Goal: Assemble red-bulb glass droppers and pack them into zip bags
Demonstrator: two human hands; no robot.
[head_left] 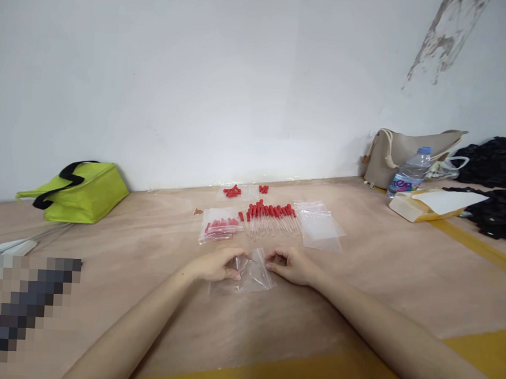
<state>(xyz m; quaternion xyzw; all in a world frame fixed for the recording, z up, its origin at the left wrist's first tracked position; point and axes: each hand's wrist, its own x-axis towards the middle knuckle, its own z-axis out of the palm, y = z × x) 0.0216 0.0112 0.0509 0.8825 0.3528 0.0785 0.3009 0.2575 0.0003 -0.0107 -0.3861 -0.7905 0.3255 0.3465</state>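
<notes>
A clear zip bag [250, 277] lies between my hands on the brown-covered table, its zip strip on the right side. My left hand [219, 265] holds the bag's left side, thumb below and fingers above. At the zip edge, the curled fingers and thumb of my right hand [295, 266] grip the bag. Just beyond is a row of droppers [271, 216] with red bulbs and thin clear stems. Left of them, filled bags [221, 227] show red tips through the plastic. A stack of flat zip bags [321, 227] lies to the right.
Loose red bulbs [232, 192] lie near the wall, some on clear plastic. A lime-green bag [91, 195] stands at left. On the right are a water bottle [410, 172], a beige bag [408, 147], an open carton [434, 204] and a black pile [496, 162].
</notes>
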